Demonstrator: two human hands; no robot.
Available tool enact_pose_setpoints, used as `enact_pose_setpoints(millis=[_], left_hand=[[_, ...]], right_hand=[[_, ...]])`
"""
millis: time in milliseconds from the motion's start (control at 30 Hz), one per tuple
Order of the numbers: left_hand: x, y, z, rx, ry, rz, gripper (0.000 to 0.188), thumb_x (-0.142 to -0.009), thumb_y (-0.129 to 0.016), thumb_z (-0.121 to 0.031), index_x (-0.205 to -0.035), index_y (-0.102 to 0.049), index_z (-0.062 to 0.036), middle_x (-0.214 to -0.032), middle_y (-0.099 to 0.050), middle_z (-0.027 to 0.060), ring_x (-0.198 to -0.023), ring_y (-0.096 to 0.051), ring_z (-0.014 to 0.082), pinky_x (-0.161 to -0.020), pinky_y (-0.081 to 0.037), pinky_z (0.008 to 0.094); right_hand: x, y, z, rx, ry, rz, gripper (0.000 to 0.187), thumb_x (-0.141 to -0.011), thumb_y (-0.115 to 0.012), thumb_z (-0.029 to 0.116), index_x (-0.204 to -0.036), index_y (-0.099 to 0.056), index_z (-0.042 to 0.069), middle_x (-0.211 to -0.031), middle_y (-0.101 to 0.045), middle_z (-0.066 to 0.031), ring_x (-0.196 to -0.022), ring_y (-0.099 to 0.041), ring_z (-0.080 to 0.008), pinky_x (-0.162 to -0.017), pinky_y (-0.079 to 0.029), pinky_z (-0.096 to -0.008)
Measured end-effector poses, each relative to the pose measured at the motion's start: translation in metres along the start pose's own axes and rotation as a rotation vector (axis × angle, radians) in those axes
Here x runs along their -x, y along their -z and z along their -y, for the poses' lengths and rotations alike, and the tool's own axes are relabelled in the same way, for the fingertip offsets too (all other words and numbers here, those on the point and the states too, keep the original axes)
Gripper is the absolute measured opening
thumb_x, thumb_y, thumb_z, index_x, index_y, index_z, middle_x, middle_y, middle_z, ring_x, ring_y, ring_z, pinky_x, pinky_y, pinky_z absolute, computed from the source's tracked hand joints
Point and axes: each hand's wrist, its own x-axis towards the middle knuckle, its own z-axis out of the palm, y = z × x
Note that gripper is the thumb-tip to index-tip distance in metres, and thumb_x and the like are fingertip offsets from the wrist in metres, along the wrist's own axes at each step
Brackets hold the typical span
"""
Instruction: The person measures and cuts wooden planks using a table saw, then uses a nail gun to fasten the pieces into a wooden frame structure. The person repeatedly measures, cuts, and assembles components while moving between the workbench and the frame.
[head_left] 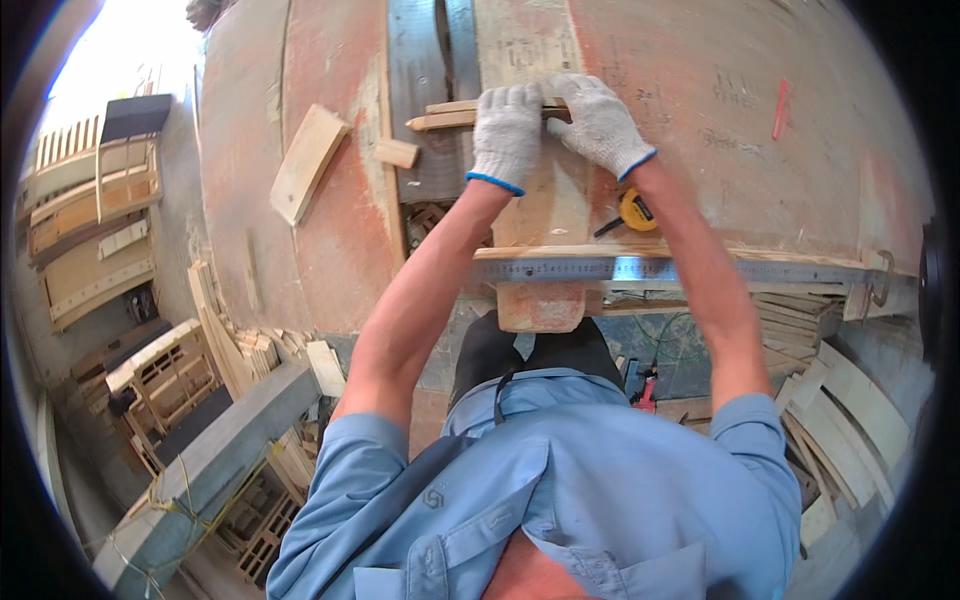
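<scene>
My hands wear white knit gloves with blue cuffs. Two narrow wooden strips (pixel 440 121), side by side, lie crosswise over the workbench (pixel 690 130). My left hand (pixel 507 130) is wrapped over their middle, fingers closed. At their right end, the curled fingers of my right hand (pixel 602 122) grip them, thumb below. A small wooden block (pixel 397 152) lies just left of the strips. Farther left rests a larger wooden board piece (pixel 308 165). Below my right wrist sits a yellow and black tape measure (pixel 637 211).
A long metal ruler (pixel 570 268) runs along the bench's near edge, with a clamp (pixel 882 278) at its right. A red pencil-like stick (pixel 780 109) lies far right. Wood frames (pixel 165 385) stand at left. Curved boards (pixel 840 430) are stacked at lower right.
</scene>
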Motion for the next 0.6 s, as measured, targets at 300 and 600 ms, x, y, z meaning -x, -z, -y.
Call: enact_pose_setpoints(millis=[300,600], left_hand=[[-0.007,0.005,0.009,0.042,-0.026,0.125,0.038,-0.076,-0.067,-0.009,-0.113,-0.062,-0.0080,-0.103,-0.065,0.0114,-0.105,-0.062,0.0317,-0.095,-0.046,0.0445],[-0.036,0.008,0.023,0.006,-0.039,0.288,0.035,-0.081,-0.066,-0.015,-0.115,-0.062,-0.0060,-0.105,-0.067,0.0152,-0.104,-0.064,0.0354,-0.094,-0.048,0.0469]], right_hand=[[0.061,-0.003,0.006,-0.828,-0.689,-0.041,0.045,-0.100,-0.052,0.008,-0.145,-0.054,0.004,-0.131,-0.067,-0.0159,-0.090,-0.066,-0.0142,-0.075,-0.056,-0.0302],[0.030,0.014,0.024,-1.184,-0.870,-0.045,0.051,-0.099,-0.044,0.006,-0.150,-0.048,0.004,-0.144,-0.056,-0.0206,-0.083,-0.063,-0.0132,-0.066,-0.054,-0.0277]])
